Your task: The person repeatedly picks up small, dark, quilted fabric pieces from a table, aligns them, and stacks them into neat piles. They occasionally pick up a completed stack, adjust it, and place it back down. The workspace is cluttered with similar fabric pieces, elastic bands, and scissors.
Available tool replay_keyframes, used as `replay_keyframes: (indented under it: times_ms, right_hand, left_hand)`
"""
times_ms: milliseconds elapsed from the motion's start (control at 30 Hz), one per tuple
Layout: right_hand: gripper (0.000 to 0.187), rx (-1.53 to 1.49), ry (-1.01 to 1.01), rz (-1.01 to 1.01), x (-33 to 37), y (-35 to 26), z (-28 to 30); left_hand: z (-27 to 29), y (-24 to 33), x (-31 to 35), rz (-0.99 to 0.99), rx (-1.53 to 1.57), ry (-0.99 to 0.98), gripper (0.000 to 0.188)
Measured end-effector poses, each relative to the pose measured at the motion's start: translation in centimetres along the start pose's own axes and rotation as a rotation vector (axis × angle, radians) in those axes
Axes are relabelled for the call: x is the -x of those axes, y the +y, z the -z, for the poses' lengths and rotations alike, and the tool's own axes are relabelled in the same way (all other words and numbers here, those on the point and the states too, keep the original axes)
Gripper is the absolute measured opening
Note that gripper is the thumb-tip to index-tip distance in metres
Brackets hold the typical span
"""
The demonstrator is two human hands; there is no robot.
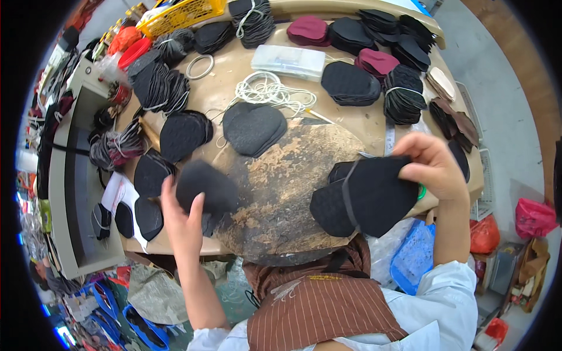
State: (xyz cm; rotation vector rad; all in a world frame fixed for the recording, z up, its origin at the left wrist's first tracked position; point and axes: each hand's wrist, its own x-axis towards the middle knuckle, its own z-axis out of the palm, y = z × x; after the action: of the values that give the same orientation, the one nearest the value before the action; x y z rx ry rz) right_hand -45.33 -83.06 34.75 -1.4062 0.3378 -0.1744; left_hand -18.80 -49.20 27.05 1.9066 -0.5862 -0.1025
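Note:
My left hand (184,213) is closed on a dark oval fabric piece (212,188), blurred by motion, off the left side of a worn round wooden board (281,181). On the right, my right hand (432,167) pinches the upper corner of a black fabric piece (383,196) between thumb and fingers. A grey edge runs down that piece's left side. Under it, other black fabric pieces (328,207) jut out over the board. A green ring (421,192) shows partly below my right hand. At the board's far edge sits a stack of dark grey pieces (253,128).
Stacks of black pieces (186,136) line the table's left side. Farther back are a coil of white cord (263,90), a clear plastic box (288,61) and maroon pieces (308,30). Tied black bundles (404,96) stand at the right. A blue tray (413,254) lies below the table edge.

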Motion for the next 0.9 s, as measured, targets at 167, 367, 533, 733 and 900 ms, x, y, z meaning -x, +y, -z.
replay_keyframes:
  times_ms: [167,367,533,733,900]
  right_hand:
    - [0.034,0.635,0.129,-0.029,-0.9,3.3,0.0]
    - [0.044,0.758,0.261,-0.366,1.8,3.7,2.4]
    - [0.067,0.359,0.266,-0.262,3.5,5.5,0.7]
    - [0.066,0.145,0.313,-0.089,3.3,8.5,0.2]
    - [0.068,0.005,0.315,-0.085,3.3,9.1,-0.3]
  left_hand:
    - [-5.0,6.8,5.6,-0.084,-0.295,-0.287,0.073]
    - [-12.9,7.2,11.7,-0.168,-0.524,-0.719,0.091]
    - [-18.0,8.3,11.0,-0.231,-0.24,-0.725,0.091]
    - [-19.4,8.0,10.4,-0.178,0.228,-0.645,0.103]
    - [-16.8,7.2,8.9,0.061,0.442,-0.663,0.109]
